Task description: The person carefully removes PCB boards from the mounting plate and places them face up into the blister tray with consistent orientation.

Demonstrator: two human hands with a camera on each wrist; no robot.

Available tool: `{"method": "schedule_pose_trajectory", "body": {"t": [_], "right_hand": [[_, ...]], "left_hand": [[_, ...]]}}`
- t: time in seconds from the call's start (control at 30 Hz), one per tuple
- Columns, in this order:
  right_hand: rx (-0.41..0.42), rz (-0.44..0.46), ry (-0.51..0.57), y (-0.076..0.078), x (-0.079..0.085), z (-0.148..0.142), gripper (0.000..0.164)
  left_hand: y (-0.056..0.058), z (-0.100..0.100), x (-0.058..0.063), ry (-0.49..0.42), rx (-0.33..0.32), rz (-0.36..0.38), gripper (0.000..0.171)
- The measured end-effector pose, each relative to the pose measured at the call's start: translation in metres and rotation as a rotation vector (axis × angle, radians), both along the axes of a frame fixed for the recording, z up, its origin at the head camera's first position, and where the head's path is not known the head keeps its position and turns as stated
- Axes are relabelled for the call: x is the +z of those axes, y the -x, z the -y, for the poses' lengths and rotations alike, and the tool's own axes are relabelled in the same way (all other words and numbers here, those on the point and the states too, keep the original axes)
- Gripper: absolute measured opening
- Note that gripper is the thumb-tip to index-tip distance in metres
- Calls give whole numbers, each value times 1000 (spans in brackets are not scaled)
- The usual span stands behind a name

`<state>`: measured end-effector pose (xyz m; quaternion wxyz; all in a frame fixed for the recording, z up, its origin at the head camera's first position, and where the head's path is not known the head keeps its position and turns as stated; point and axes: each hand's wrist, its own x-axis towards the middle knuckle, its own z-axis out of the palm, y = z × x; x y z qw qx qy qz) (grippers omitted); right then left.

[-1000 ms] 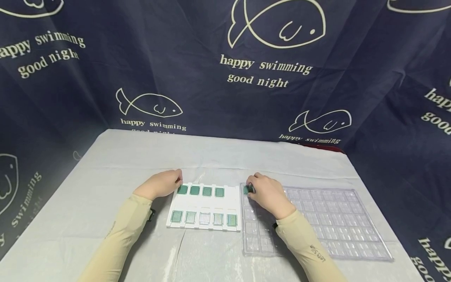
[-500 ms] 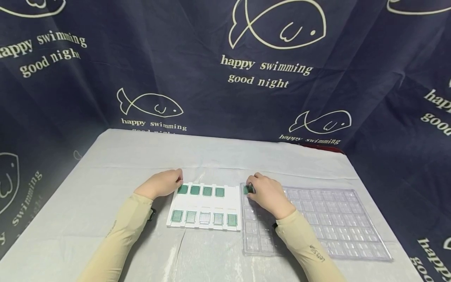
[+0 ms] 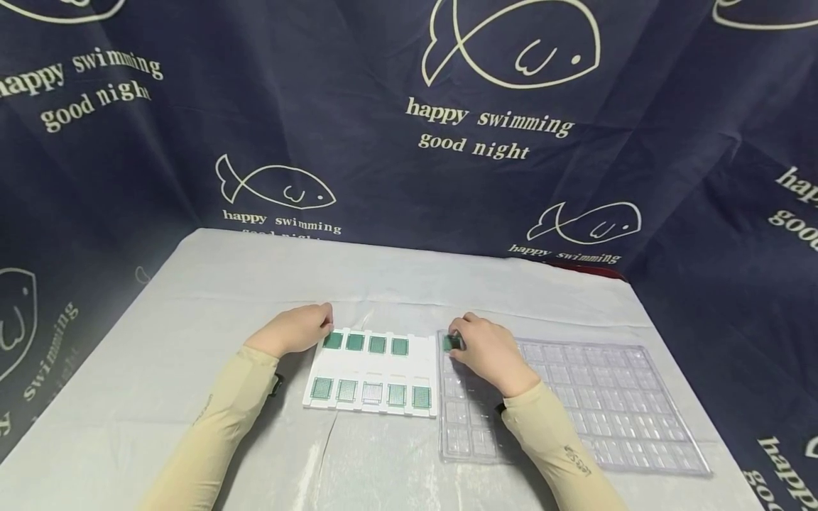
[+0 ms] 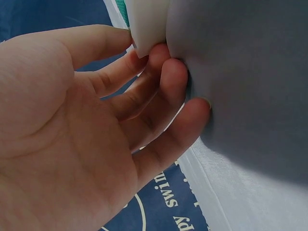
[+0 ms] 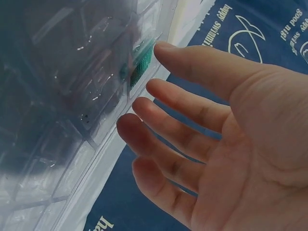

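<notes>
My left hand (image 3: 297, 330) pinches the far left corner of a white slotted holder (image 3: 371, 364). In the left wrist view the thumb and index finger meet at the holder's corner (image 4: 150, 24), the other fingers curled beneath. Small green perforated circuit boards fill two rows of the holder, with a bare spot at the far row's right end. My right hand (image 3: 488, 351) is over the far left compartment of a clear plastic tray (image 3: 639, 426). Its thumb and index finger pinch a green circuit board (image 5: 141, 70) lying in that compartment.
The clear tray's many small compartments stretch away to the right of my right hand. White cloth (image 3: 255, 277) covers the table under both holder and tray. Dark blue curtains (image 3: 383, 213) with fish drawings hang behind and at both sides.
Both hands, the holder and the boards keep their places. Only the head view has shifted slightly.
</notes>
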<state>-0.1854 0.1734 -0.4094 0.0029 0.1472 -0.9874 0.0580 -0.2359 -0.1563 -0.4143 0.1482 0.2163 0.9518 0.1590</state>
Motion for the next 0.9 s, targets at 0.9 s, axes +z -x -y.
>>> {"method": "schedule_pose_trajectory", "body": {"t": [0.9], "right_hand": [[83, -64, 30, -14, 20, 35, 32]], "left_hand": [[-1, 0, 0, 9, 11, -3, 13]]}}
